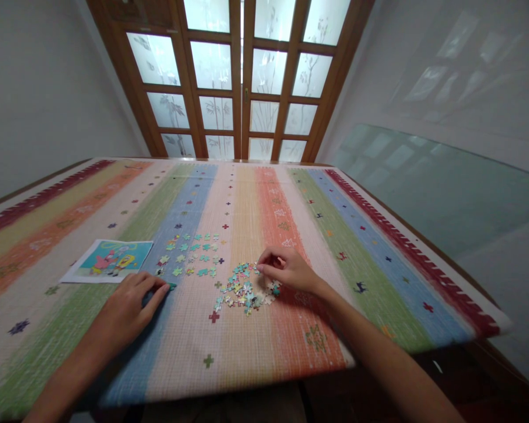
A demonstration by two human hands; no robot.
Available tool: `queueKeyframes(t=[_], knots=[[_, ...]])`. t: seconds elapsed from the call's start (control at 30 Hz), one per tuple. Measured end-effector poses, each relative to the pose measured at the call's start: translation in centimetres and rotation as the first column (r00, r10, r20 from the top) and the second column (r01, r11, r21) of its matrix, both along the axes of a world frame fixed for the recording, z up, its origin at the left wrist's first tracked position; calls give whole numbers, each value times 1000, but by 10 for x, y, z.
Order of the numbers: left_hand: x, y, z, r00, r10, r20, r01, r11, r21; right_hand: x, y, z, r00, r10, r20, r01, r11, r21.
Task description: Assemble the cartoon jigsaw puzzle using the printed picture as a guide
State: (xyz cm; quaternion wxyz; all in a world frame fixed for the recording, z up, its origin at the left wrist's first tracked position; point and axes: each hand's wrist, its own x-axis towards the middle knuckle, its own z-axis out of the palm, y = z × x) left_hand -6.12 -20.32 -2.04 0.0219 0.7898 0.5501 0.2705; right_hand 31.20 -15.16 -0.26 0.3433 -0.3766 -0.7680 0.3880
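Observation:
My left hand (134,296) rests on the cloth with its fingers bent, and a small teal jigsaw puzzle piece (172,286) shows at its thumb and fingertips. Over the right edge of a loose pile of puzzle pieces (244,288) is my right hand (291,269). Its thumb and index finger are pinched together on what looks like a puzzle piece, mostly hidden against the pile. Between the hands, farther back, several pieces (194,255) lie spaced out in rough rows. A printed cartoon picture (114,258) lies flat just beyond my left hand.
A striped, patterned tablecloth (194,346) covers the table, whose front edge is close to me. Beyond the far edge stand wooden doors (240,88) with frosted panes. A pale glass panel (423,188) leans along the right wall.

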Motion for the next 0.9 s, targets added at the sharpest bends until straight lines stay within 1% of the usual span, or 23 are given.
queueKeyframes(t=[0.1,0.17,0.27,0.37,0.43,0.57,0.67,0.7,0.8,0.9], knots=[[0,1,-1,1000,22,-11,-21,999,28,3,3,0,999,-32,34,31,999,42],[0,1,0,999,33,-16,-32,998,45,4,3,-1,996,-10,94,1,995,102],[1,0,2,999,41,-14,-40,996,77,2,0,-2,974,95,207,-132,975,178],[9,-4,5,1000,20,-6,-19,994,103,-2,-5,-3,931,188,312,-259,945,202],[20,-7,7,999,-30,11,29,993,113,-4,-7,-3,906,200,373,-295,930,219],[56,-15,10,980,-194,48,188,976,109,-4,-8,-1,880,173,443,-301,924,237],[83,-18,10,942,-334,35,332,941,61,-2,-8,0,879,163,448,-299,920,252],[90,-18,10,930,-367,32,364,929,67,-1,-7,0,879,158,449,-297,919,259],[106,-17,5,907,-422,9,419,903,97,1,-6,-2,884,134,448,-282,916,284],[114,-17,-2,896,-443,-21,442,889,123,5,-3,-3,887,100,452,-262,913,313]])
